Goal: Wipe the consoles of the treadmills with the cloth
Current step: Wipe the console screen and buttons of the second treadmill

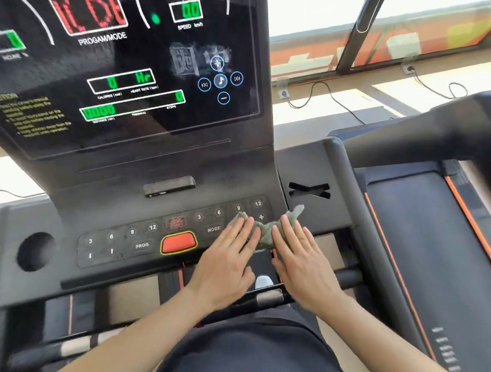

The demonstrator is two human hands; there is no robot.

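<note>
The left hand [226, 262] and the right hand [303, 260] are laid flat side by side, fingers straight, on a crumpled grey-green cloth [264, 235]. The cloth is pressed against the right end of the black treadmill console's button strip [134, 236], beside the MODE key. A red oval button with a yellow rim [178, 242] is seen just left of the left hand. Above, a glossy black display panel [142, 136] is lit with green and red figures.

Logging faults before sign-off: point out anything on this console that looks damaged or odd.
One thing: a whitish, scuffed-looking patch on the dark screen, beside the round music buttons, clouding the plus one. Smear or wear, I cannot tell. Nothing else stands out.
</note>
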